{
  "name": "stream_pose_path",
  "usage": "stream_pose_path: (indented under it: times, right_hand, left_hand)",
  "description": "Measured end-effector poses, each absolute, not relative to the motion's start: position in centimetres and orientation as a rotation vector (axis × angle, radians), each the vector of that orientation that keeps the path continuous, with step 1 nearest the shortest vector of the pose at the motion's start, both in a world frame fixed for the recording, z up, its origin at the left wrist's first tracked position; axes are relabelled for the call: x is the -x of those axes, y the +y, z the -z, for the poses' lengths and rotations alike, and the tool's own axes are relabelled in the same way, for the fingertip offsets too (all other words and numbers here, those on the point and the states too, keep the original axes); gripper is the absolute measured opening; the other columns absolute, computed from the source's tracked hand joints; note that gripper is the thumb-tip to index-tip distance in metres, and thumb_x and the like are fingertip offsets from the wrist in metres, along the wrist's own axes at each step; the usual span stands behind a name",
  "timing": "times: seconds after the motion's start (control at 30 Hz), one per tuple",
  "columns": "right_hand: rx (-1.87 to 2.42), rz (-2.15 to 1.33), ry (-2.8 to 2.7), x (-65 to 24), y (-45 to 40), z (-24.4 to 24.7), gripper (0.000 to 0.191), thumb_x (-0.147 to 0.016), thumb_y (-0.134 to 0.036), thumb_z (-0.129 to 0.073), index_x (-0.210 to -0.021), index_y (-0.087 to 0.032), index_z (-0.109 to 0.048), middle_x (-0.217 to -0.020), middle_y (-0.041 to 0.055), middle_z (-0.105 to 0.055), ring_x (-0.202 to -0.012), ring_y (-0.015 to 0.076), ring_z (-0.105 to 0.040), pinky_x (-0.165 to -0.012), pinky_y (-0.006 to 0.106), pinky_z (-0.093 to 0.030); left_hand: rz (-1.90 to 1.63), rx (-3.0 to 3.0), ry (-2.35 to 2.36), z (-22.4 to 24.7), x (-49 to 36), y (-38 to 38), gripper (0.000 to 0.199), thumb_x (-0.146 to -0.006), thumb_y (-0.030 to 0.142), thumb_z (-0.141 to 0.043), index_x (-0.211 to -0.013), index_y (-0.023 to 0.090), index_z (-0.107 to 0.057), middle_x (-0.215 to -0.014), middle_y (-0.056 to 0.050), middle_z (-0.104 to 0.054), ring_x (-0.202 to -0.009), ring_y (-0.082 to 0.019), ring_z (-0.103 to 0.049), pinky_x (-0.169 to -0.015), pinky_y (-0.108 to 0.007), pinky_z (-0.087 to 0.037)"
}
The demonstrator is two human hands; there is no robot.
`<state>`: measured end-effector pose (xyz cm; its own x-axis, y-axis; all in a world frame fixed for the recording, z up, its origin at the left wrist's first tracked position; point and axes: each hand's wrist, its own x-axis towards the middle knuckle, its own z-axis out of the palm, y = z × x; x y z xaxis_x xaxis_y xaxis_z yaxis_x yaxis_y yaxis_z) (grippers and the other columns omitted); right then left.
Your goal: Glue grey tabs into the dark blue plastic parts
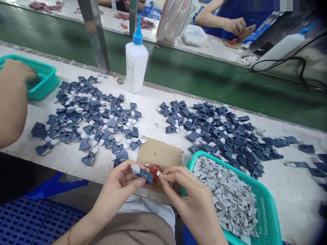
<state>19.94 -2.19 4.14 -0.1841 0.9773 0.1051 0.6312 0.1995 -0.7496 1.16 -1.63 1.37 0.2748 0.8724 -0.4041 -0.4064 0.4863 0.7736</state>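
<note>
Left hand (121,185): thumb and fingers closed on a dark blue part (146,175) with a pale grey end, held aslant. Right hand (194,194): thumb and fingertips pinching a small pale piece (158,173), just beside the dark blue part; can't tell if the two touch. Glossy red patch (155,168) right behind the fingertips, partly hidden, on a cardboard piece (163,149); dish or liquid, can't tell. Close on the right hand's outer side: green basket (267,192) full of small grey pieces (227,197). Beyond the left fingers, spread leftward: left pile (89,114) of dark blue parts with pale ends. Beyond the right fingers and the basket: right pile (224,132), same kind. Far left of the left fingers: another person's arm (11,105), hand in a second green basket (44,90). Straight beyond the fingers, past the piles: white bottle (136,68), blue cap, upright. Farthest, across the green strip (204,80): fan (175,22) and a co-worker's hands (237,28).
</note>
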Motion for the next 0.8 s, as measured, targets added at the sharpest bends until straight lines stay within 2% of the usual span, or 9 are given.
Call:
stream_pose_path:
  times: [0.17, 0.3, 0.6, 0.8]
  right_hand:
    - [1.49, -1.01, -1.488, -20.6, -2.3, -4.7, 0.014, -0.084, -0.019, -0.069, -0.07, -0.023, -0.067, -0.08, 0.0015, -0.069, -0.078, 0.0154, -0.067, -0.064, 0.022, -0.052]
    - [1.437, -1.096, -1.425, -20.7, -2.5, -4.8, 0.011, -0.081, -0.02, -0.071, -0.071, -0.024, -0.07, -0.081, 0.0022, -0.07, -0.078, 0.0166, -0.068, -0.065, 0.023, -0.054]
    - [1.386, -0.886, -1.678, -20.1, -2.7, -5.3, 0.014, -0.084, -0.013, -0.068, -0.075, -0.023, -0.065, -0.083, -0.0007, -0.07, -0.077, 0.011, -0.067, -0.067, 0.018, -0.052]
    - [1.346, -0.829, -1.809, -20.4, -2.9, -5.6, 0.013, -0.087, -0.011, -0.065, -0.08, -0.023, -0.067, -0.086, 0.0001, -0.07, -0.081, 0.0116, -0.067, -0.071, 0.019, -0.054]
  left_hand:
    - [-0.961, -0.626, 0.908, -1.4, -2.2, -1.8, 0.011, -0.081, 0.014, -0.073, -0.09, 0.02, -0.069, -0.096, -0.001, -0.074, -0.095, -0.013, -0.069, -0.085, -0.019, -0.054]
    - [-0.932, -0.645, 0.887, -1.8, -3.0, -1.9, 0.012, -0.082, 0.013, -0.072, -0.091, 0.02, -0.069, -0.096, -0.001, -0.074, -0.093, -0.013, -0.07, -0.085, -0.02, -0.054]
    - [-0.948, -0.711, 0.936, -2.2, -3.5, -2.1, 0.01, -0.08, 0.015, -0.072, -0.089, 0.018, -0.069, -0.093, -0.002, -0.073, -0.092, -0.015, -0.069, -0.084, -0.022, -0.055]
    - [-0.973, -0.707, 0.916, -2.1, -3.6, -2.4, 0.012, -0.08, 0.014, -0.073, -0.09, 0.019, -0.072, -0.096, -0.003, -0.075, -0.094, -0.015, -0.07, -0.085, -0.021, -0.055]
